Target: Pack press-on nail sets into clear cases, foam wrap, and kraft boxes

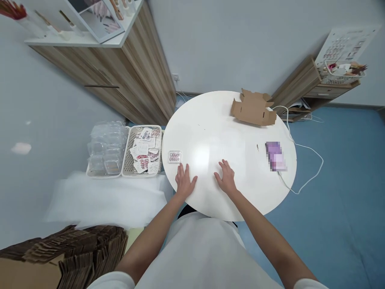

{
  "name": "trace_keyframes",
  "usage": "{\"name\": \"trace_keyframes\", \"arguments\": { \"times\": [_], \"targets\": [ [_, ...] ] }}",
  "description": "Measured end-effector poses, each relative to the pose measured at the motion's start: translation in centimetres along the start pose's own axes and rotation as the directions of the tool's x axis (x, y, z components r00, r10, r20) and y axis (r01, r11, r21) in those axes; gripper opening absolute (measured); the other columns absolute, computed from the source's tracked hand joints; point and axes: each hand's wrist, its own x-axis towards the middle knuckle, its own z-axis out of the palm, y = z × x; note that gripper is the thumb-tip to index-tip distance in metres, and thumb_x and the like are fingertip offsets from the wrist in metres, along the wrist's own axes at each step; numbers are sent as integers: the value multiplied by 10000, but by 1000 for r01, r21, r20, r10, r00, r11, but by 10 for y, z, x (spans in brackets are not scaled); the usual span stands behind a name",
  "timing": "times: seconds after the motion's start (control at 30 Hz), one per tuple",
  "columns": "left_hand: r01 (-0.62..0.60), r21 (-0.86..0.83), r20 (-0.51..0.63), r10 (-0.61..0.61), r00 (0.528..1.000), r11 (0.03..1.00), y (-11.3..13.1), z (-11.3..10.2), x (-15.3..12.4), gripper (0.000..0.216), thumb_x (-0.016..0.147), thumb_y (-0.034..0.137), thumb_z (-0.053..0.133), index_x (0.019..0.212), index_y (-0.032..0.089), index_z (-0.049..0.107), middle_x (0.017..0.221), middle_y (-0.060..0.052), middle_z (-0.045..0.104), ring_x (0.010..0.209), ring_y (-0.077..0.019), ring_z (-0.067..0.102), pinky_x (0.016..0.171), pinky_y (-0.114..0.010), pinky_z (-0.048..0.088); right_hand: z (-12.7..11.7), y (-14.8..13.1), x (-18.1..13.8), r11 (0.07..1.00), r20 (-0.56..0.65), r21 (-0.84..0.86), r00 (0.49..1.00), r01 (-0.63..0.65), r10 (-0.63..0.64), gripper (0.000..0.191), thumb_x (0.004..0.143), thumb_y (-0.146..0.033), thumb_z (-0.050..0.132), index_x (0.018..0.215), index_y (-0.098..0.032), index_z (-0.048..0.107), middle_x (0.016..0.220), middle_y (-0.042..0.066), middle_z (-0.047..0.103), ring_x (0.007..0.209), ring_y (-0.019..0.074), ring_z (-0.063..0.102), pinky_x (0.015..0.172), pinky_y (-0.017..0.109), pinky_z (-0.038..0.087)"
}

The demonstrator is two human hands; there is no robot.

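My left hand (184,181) rests at the near left edge of the white round table (210,120), fingers spread and nothing in them. Just beyond its fingertips lies a small clear case of press-on nails (175,157). Farther right, my right hand (226,178) is over the tabletop with its fingers apart, holding nothing. An unfolded brown cardboard box (254,108) lies at the table's far right. On the right side sits a purple, pixelated phone-like object (275,155) with a white cable attached.
Left of the table stand a white basket of printed cards and nail sets (142,173) and stacked clear plastic boxes (108,140). White foam sheets (111,198) and flattened cardboard boxes (96,249) lie nearer. A white cable (313,148) loops off the right edge. A wooden cabinet (144,64) stands behind.
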Motion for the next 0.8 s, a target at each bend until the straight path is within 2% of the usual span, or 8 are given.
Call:
{"name": "trace_keyframes", "arguments": {
  "times": [0.07,0.13,0.23,0.37,0.47,0.6,0.8],
  "targets": [
    [37,-107,-98,-47,994,994,-27,-16,18,696,794,420,404,1357,162,87,1435,-116,16,1307,-256,13,1038,-439,100,22,-32,17,988,92,152,995,15,-29,510,805,-350,403,1279,-195,296,1346,94,324,1248,219,272,971,397,286],
    [74,-217,-126,-103,987,973,-49,-29,35,680,791,363,426,1351,140,110,1424,-128,95,1306,-247,54,1048,-417,115,43,-61,34,960,192,276,981,-37,-17,521,778,-363,450,1262,-213,333,1324,79,356,1216,207,329,958,375,330],
    [157,-361,-82,-199,977,919,-69,-39,53,677,763,277,472,1340,130,150,1396,-127,205,1291,-233,157,1052,-386,164,70,-94,53,893,323,421,946,-156,13,607,729,-374,522,1281,-251,303,1335,54,346,1198,199,359,919,360,388],
    [217,-501,-13,-258,966,838,-78,-39,61,637,749,218,484,1323,138,219,1362,-112,297,1251,-220,274,1036,-359,237,87,-119,62,804,401,535,916,-259,28,664,701,-370,559,1296,-257,286,1396,38,240,1249,197,285,965,362,350],
    [173,-578,-6,-216,976,798,-81,-33,58,592,761,207,473,1309,139,261,1339,-105,343,1225,-214,325,1014,-348,285,88,-126,61,758,433,578,901,-301,28,671,688,-351,574,1293,-247,304,1412,34,195,1270,202,242,993,371,310],
    [116,-656,-16,-167,986,746,-77,-26,48,561,761,187,485,1291,174,303,1312,-86,390,1196,-202,372,1003,-348,305,77,-124,54,676,440,645,896,-357,53,646,672,-323,589,1268,-255,351,1406,21,219,1252,193,281,998,358,294],
    [23,-713,-13,-46,999,701,-43,-14,30,523,764,153,478,1269,177,346,1283,-79,428,1174,-172,400,1002,-316,317,39,-90,26,634,333,704,938,-318,101,581,678,-281,576,1232,-234,408,1368,33,310,1218,175,339,1003,332,287]
  ]
}}
